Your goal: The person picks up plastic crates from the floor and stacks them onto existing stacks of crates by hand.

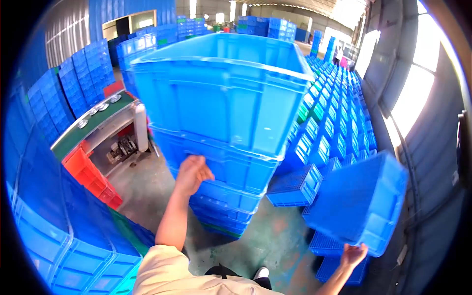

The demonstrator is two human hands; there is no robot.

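Observation:
A tall stack of blue plastic crates (223,113) rises in front of me. My left hand (192,172) presses against the side of a crate in the middle of that stack, fingers curled on its rim. At lower right my right hand (353,255) grips the bottom edge of a separate blue crate (359,201), which is tilted with its underside toward me and held off the floor.
Rows of blue crates (339,118) fill the floor to the right. More stacks (64,93) stand at left and in the near left corner. A green conveyor (93,123) and red crates (91,177) sit left. A blue lattice crate (295,187) lies beside the stack.

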